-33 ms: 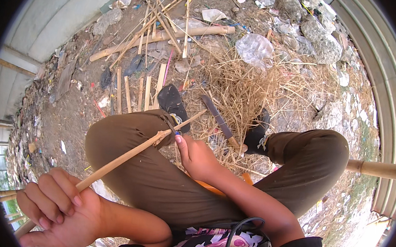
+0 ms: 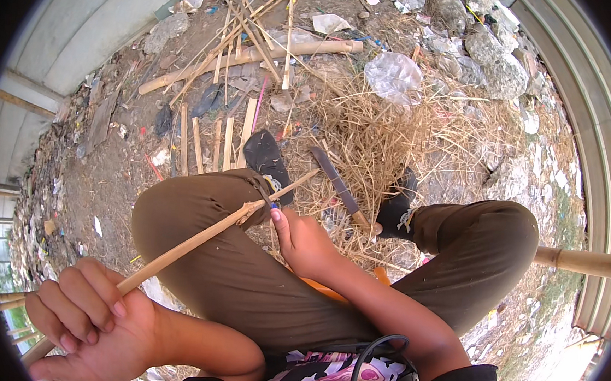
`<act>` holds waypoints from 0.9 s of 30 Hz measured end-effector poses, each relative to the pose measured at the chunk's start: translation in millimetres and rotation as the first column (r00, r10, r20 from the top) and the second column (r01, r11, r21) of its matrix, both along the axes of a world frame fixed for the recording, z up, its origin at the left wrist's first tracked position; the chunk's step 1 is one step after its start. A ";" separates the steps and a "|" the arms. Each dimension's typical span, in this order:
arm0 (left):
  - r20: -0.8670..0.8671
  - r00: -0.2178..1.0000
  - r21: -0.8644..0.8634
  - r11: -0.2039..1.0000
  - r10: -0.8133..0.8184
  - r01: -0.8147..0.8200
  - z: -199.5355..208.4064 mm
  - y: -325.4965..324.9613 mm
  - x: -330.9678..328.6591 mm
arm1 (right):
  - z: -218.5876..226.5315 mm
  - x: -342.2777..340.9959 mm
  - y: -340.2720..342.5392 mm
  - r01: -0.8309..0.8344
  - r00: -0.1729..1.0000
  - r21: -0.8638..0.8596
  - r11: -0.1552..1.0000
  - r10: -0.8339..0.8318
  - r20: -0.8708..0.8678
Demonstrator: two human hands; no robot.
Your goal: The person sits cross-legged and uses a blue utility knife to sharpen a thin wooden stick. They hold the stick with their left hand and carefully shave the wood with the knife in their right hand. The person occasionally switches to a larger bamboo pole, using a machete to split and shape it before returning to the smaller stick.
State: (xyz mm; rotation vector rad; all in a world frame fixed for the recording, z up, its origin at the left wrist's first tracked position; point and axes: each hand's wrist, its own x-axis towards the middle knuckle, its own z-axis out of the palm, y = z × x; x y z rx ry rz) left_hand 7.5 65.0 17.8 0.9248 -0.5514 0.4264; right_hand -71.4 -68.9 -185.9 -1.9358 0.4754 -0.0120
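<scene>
My left hand [image 2: 94, 324] is closed round the lower end of a long bamboo stick [image 2: 188, 242], palm turned up. The stick slants up to the right over my left thigh, its far tip between my feet. Closed round a small knife [image 2: 265, 195], my right hand [image 2: 305, 243] rests near the stick's upper part. Only the dark, narrow blade and a bit of blue by my thumb show; my fingers hide the rest of the handle. The blade lies against the stick, just beyond a rough joint. A machete [image 2: 338, 182] with a wooden handle lies on the ground between my shoes.
Dry straw-like shavings [image 2: 369, 138] are heaped ahead of my feet. Several split bamboo pieces [image 2: 228, 142] lie beyond my left knee. Farther off, thin strips cross a thick bamboo pole [image 2: 301, 48]. Rubble [image 2: 495, 62] and a plastic bag [image 2: 393, 76] lie at the far right.
</scene>
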 end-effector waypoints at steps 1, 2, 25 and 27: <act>0.000 1.000 0.004 1.000 0.011 -0.011 0.3 -0.2 0.0 | -7.0 2.5 -0.2 0.012 1.000 -0.001 1.000 -0.012 0.018; 0.000 1.000 0.008 1.000 0.023 -0.023 0.7 -1.2 -0.5 | -13.6 5.2 -0.8 0.024 0.999 -0.002 1.000 -0.024 0.037; 0.065 0.990 0.004 0.992 -0.127 0.127 -1.7 -9.2 -10.3 | -81.2 12.2 -29.0 0.097 0.978 -0.005 0.995 -0.096 -0.187; 0.058 0.992 0.014 0.994 -0.108 0.107 -0.8 -7.0 -8.8 | -83.5 14.1 -29.7 0.111 0.973 0.035 0.993 -0.101 -0.206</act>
